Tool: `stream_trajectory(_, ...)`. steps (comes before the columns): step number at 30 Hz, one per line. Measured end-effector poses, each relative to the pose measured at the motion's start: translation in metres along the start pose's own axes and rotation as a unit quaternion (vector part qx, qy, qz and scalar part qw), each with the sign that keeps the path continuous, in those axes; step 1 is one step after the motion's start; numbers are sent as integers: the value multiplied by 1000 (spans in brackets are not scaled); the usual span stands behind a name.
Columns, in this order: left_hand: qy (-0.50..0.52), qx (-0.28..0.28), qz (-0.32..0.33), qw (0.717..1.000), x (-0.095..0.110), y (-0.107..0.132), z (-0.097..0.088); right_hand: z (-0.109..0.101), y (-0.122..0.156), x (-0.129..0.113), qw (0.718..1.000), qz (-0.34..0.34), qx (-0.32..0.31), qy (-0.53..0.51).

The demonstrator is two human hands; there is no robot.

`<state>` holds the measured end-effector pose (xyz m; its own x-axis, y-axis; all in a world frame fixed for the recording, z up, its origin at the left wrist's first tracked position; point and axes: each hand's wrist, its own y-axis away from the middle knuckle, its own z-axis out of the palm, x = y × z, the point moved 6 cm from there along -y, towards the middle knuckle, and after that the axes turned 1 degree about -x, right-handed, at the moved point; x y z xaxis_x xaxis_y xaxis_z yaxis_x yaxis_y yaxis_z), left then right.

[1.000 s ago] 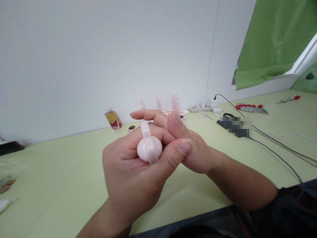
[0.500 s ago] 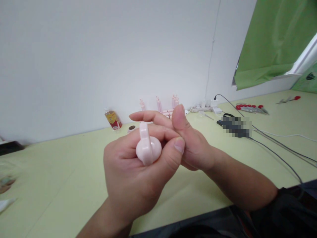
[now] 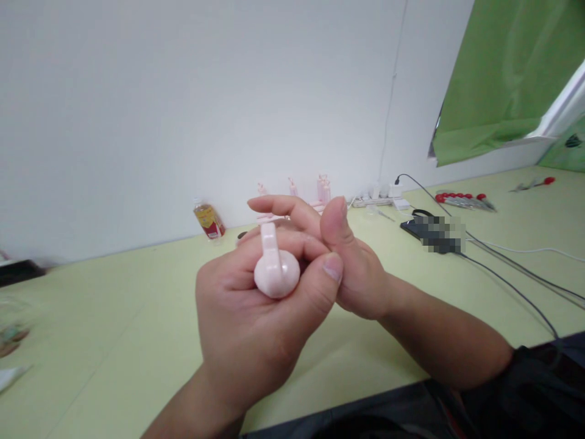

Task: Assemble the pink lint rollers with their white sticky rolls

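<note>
My left hand (image 3: 247, 323) is raised above the pale green table (image 3: 100, 341), its fingers and thumb wrapped round a small round pale pink plastic piece (image 3: 276, 273) with a band across its top. My right hand (image 3: 351, 268) lies against the far side of the left hand's fingers. Its forefinger is stretched out to the left and its thumb stands upright beside the left thumb. Whether the right hand touches the pink piece is hidden by the left fingers.
Against the wall stand several pink pieces (image 3: 322, 188), a small bottle with a yellow and red label (image 3: 208, 221), and a power strip (image 3: 375, 198). A dark device (image 3: 434, 231) with cables, and red-capped tools (image 3: 461, 198) lie at the right. A green sheet (image 3: 507, 73) hangs upper right.
The left thumb has slid back from the right hand onto the pink piece. The right thumb has lifted upright. Both hands have risen slightly.
</note>
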<state>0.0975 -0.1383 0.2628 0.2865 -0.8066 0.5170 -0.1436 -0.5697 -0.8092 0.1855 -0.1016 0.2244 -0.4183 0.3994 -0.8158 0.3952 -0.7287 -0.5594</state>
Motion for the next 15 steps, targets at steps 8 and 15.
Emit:
stream_trajectory(8, 22, 4, -14, 1000, -3, 2, -1, -1, -1, -2, 1000, 1, 18, -1)
stream_trajectory(15, 43, -5, -24, 999, -4, 2, 1, -1, 0, 1, 1000, 6, 17, -3)
